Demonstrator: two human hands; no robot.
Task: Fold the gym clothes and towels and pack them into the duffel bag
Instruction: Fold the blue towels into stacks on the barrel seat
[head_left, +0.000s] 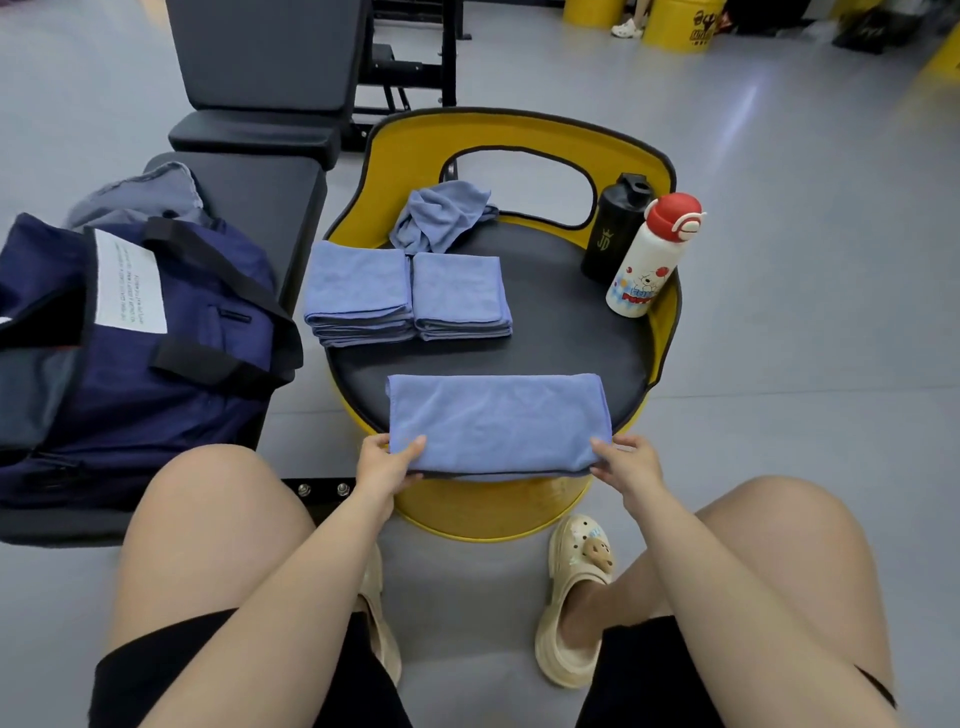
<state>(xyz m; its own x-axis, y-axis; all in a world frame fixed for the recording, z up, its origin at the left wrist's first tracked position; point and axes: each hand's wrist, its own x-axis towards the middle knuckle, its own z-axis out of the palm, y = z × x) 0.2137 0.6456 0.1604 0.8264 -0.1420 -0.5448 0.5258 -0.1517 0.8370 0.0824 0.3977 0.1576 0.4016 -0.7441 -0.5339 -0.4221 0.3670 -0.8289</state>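
Observation:
A blue towel, folded to a long strip, lies across the near edge of the round black seat. My left hand pinches its near left corner, and my right hand pinches its near right corner. Two stacks of folded blue towels sit side by side behind it. Behind those stacks a crumpled blue towel lies against the seat's yellow back. The navy duffel bag rests on the black bench at the left, with grey clothing behind it.
A black bottle and a white bottle with a red cap stand at the seat's right rim. The yellow barrel chair back curves round the far side. The gym bench extends at the back left. My knees and cream clogs are below.

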